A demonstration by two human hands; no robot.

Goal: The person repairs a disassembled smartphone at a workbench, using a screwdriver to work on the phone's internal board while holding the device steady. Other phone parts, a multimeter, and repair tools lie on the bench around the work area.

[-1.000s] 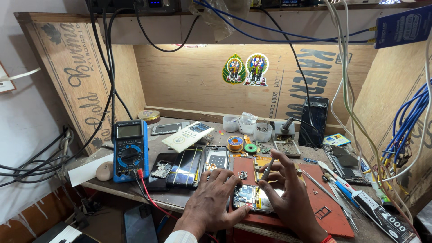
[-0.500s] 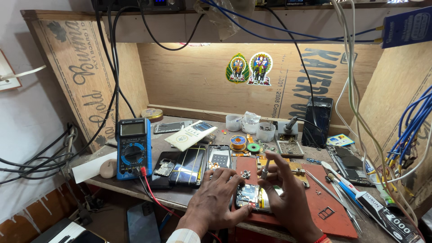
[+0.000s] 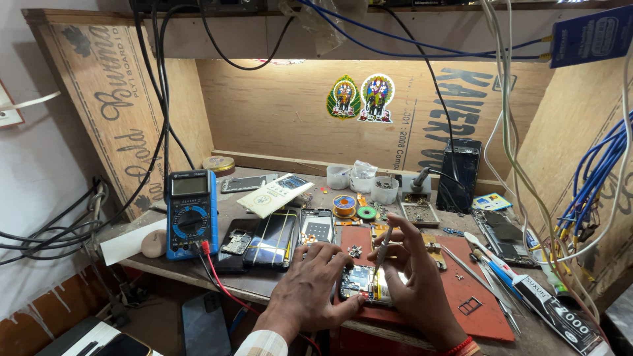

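An opened phone (image 3: 364,283) with its circuit board showing lies on a red work mat (image 3: 476,290) at the bench's front edge. My left hand (image 3: 310,287) rests flat on the mat and steadies the phone's left end with the thumb and fingers. My right hand (image 3: 415,273) holds a small screwdriver (image 3: 384,242) upright, with its tip down on the phone's board. A few tiny screws (image 3: 355,250) lie on the mat just beyond my left fingers.
A blue multimeter (image 3: 191,212) with red lead stands left, beside several dismantled phones (image 3: 273,238). Solder spools (image 3: 344,204), small cups (image 3: 338,176), a black phone (image 3: 460,173) leaning upright and tweezers (image 3: 491,270) fill the back and right. Cables (image 3: 597,178) hang at the right.
The camera has tipped and moved slightly closer. My right hand has raised the screwdriver more upright over the phone, while my left hand stays on the phone's left end.
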